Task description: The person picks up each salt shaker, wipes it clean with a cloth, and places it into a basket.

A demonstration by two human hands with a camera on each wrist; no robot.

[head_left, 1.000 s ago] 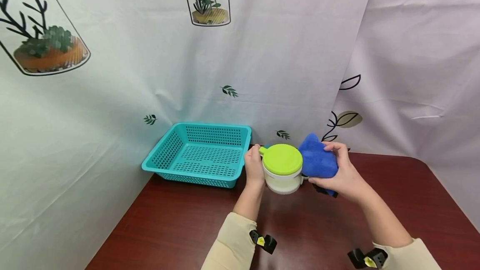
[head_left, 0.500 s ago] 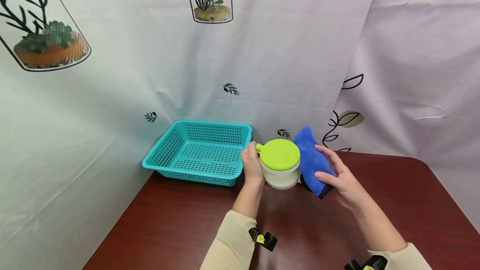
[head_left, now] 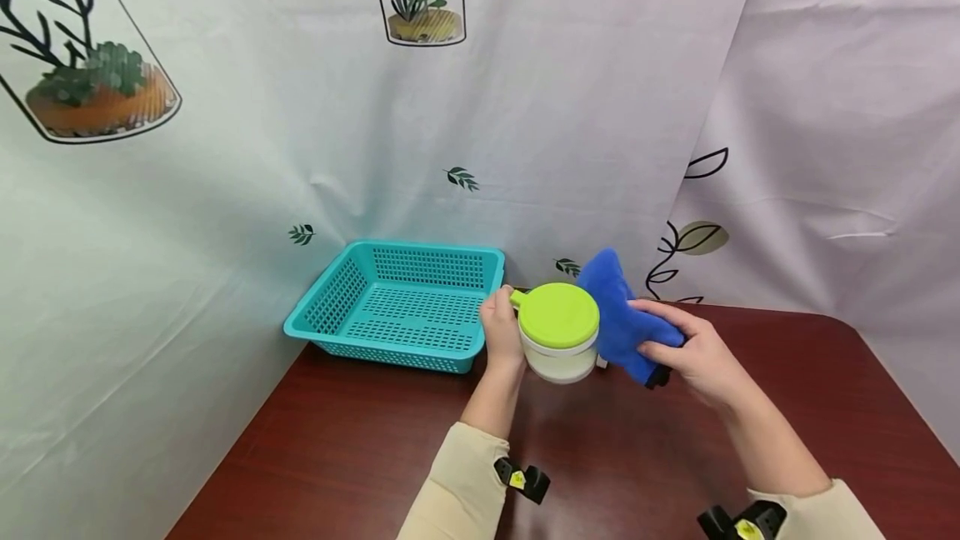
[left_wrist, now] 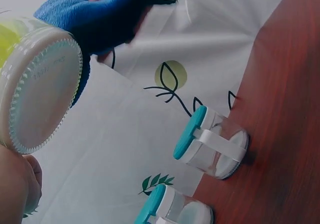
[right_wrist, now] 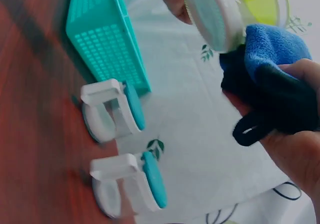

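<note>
My left hand (head_left: 502, 330) grips a clear jar with a lime-green lid (head_left: 558, 315), raised over the table and roughly upright. In the left wrist view the ribbed base of that jar (left_wrist: 47, 93) faces the camera. My right hand (head_left: 699, 355) pinches a bunched blue cloth (head_left: 617, 319) between thumb and fingers. The cloth lies against the right side of the jar. Its dark backing and black loop (right_wrist: 254, 129) hang down in the right wrist view. Part of the left hand is hidden behind the jar.
A teal perforated basket (head_left: 401, 361) stands at the back left of the dark red table (head_left: 360, 440). Two clear jars with teal lids, one nearer (right_wrist: 107, 114) and another beside it (right_wrist: 125, 184), stand near the back curtain (head_left: 570, 107), mostly hidden in the head view.
The cloth has shifted left and turned along the jar's side. My right fingers loosened around it half a second ago and now pinch it again. The left hand keeps its grip on the jar.
</note>
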